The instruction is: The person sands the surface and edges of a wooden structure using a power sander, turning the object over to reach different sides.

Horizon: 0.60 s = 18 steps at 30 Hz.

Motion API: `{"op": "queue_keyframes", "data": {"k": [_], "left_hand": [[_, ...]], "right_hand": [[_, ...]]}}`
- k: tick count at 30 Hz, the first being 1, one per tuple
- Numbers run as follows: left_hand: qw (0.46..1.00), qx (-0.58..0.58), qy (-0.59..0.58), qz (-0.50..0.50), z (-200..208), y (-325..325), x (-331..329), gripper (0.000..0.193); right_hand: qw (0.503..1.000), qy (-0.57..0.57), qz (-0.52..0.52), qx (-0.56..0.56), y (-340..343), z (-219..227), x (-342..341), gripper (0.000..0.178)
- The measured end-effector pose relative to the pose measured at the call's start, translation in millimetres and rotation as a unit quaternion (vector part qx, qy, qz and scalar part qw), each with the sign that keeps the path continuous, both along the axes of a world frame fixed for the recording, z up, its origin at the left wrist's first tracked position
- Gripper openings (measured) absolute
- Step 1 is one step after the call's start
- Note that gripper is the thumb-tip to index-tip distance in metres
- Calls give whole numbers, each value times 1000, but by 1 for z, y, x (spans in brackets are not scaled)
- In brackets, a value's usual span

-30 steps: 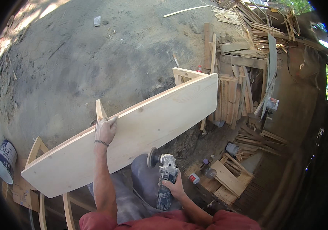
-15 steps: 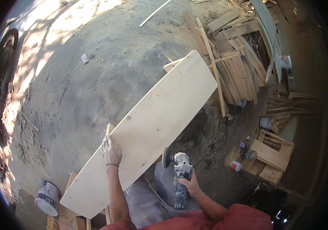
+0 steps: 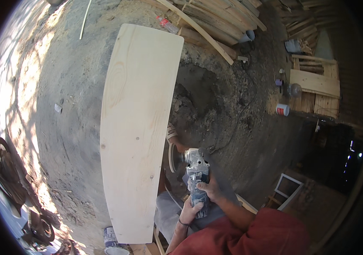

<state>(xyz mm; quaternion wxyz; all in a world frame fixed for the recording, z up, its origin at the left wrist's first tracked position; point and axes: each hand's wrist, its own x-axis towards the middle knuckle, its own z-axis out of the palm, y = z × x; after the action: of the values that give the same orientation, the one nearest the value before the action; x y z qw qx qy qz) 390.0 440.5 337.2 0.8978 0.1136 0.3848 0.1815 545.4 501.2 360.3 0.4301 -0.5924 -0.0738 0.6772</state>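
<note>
1. The big thing here is a long, pale wooden board with rounded corners (image 3: pixel 138 97), running from the top middle of the frame down to the bottom, a bit left of centre. A few knots show in it.
2. The power tool is a dusty blue-and-silver angle grinder (image 3: pixel 197 171), lower centre, just right of the board. It's roughly upright in the frame, metal head up and body pointing down.
3. The right hand (image 3: pixel 210 188) is wrapped round the grinder's body about midway, thumb lying across the front. So it's closed on the tool, right of the board and apart from it.
4. The left hand (image 3: pixel 190 210) is curled round the bottom end of that same body, below and a little left of the right hand. It's nearer the board's lower right edge, with a gap showing between. Some of the fingers are hidden, so can't tell exactly how they sit.
5. The grinder's round, flat disc (image 3: pixel 172 158) faces the board's right edge, up and left of both hands. Looks like a narrow gap there.
6. Around it: a stack of rough brown planks (image 3: pixel 221 25) at the top, and a white-and-blue bucket (image 3: pixel 111 238) at the bottom, by the board's lower end.
</note>
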Motion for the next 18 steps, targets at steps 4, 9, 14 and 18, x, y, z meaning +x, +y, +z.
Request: {"op": "queue_keyframes", "data": {"k": [4, 9, 14, 18], "left_hand": [[965, 129, 156, -169, 10, 40, 46, 82], [902, 94, 282, -314, 7, 122, 123, 86], [864, 111, 359, -337, -20, 185, 217, 86], [879, 155, 327, -309, -43, 225, 264, 85]], "right_hand": [[992, 111, -33, -43, 10, -20, 61, 51], [990, 94, -73, -77, 45, -72, 126, 54], [986, 68, -97, -116, 114, -114, 190, 53], [974, 135, -109, -143, 154, -152, 261, 79]]}}
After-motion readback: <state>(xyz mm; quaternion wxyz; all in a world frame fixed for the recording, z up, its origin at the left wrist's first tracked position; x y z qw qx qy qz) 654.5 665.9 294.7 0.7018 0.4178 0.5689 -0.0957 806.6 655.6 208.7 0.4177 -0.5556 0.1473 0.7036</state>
